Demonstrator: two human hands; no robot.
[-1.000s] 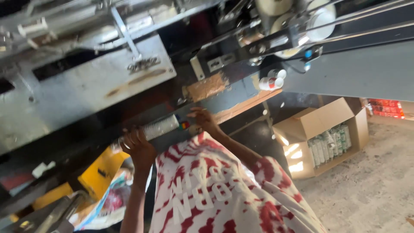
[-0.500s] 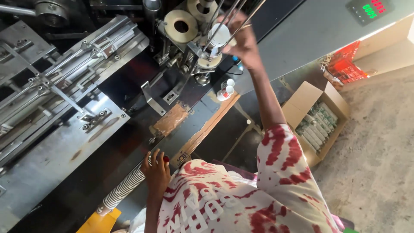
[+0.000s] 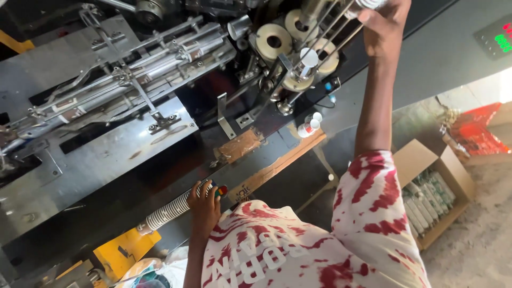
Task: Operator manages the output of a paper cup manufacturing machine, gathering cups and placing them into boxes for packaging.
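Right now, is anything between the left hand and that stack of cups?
No. The left hand already grips one end of the cup stack, with nothing visible between them. The right hand is up at the rods.

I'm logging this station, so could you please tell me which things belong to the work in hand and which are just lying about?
In hand:
left hand on nested cup stack
right hand at guide rods

Lying about:
cardboard box of packs
small bottle
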